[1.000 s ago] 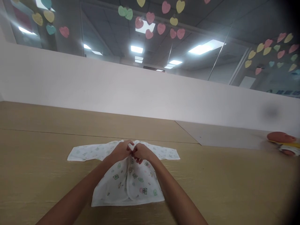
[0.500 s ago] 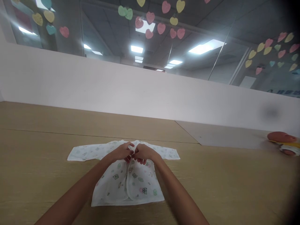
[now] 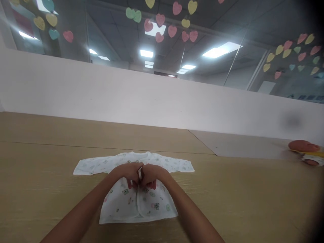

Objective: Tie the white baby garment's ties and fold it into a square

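Observation:
A white long-sleeved baby shirt [image 3: 157, 206] with small printed animals and leaves lies spread on the wooden table, its sleeves stretched out to both sides. The front opening runs down the middle, and the lower corners curve apart at the hem. Over the centre of the chest, my left hand [image 3: 130, 172] pinches the front edge with fingers bent down. Right beside it, my right hand [image 3: 150, 173] is closed on the other side of the same opening. The fingertips meet at the opening, and whatever fastener lies between them is hidden.
The wooden table [image 3: 50, 189] reaches back to a white low wall [image 3: 126, 98], with glass bearing heart-shaped paper notes above. A grey panel [image 3: 240, 146] is at the back right. At the far right edge lies an orange, yellow and white plush-looking object [image 3: 302, 146].
Both hands have moved a little down the shirt's front, from the upper chest toward the middle, and drawn closer together. The neckline now shows uncovered.

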### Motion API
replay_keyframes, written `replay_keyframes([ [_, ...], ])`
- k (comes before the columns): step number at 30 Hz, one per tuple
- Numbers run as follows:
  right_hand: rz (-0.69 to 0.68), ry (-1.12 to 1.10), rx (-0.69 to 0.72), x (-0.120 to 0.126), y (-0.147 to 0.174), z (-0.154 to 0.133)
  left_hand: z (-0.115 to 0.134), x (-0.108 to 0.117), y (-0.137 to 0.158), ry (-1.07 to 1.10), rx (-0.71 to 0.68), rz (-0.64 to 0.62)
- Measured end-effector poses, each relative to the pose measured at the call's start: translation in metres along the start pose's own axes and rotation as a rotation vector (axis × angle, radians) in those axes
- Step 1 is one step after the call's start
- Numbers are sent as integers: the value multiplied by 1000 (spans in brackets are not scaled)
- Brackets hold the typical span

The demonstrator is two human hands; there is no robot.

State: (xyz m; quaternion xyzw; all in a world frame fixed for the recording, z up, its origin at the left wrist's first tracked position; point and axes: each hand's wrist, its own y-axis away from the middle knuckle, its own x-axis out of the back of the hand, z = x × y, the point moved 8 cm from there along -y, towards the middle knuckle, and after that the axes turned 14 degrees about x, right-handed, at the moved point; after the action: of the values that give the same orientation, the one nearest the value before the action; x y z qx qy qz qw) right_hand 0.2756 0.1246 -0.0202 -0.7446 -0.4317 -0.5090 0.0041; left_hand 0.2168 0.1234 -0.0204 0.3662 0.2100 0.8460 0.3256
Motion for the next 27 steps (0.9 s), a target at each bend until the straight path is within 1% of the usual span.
replay_keyframes([
  [4,-14,-46,52,0,-7,3,0,1,2,-72,30,32],
  [7,-25,-75,72,0,-9,2,-1,4,1,-157,35,82],
  [9,-27,-116,79,0,-10,1,-2,6,1,-188,28,111],
  [13,-34,-215,69,0,-7,-1,-1,8,1,-212,19,121],
  [17,-62,-249,50,1,-1,0,1,7,2,-166,-20,92],
  [20,-121,-313,124,0,3,-6,2,7,4,-121,-41,58],
  [22,-139,-334,166,1,5,-8,3,8,5,-101,-51,59],
  [27,-90,-307,147,6,7,-8,4,8,5,-52,-82,31],
])
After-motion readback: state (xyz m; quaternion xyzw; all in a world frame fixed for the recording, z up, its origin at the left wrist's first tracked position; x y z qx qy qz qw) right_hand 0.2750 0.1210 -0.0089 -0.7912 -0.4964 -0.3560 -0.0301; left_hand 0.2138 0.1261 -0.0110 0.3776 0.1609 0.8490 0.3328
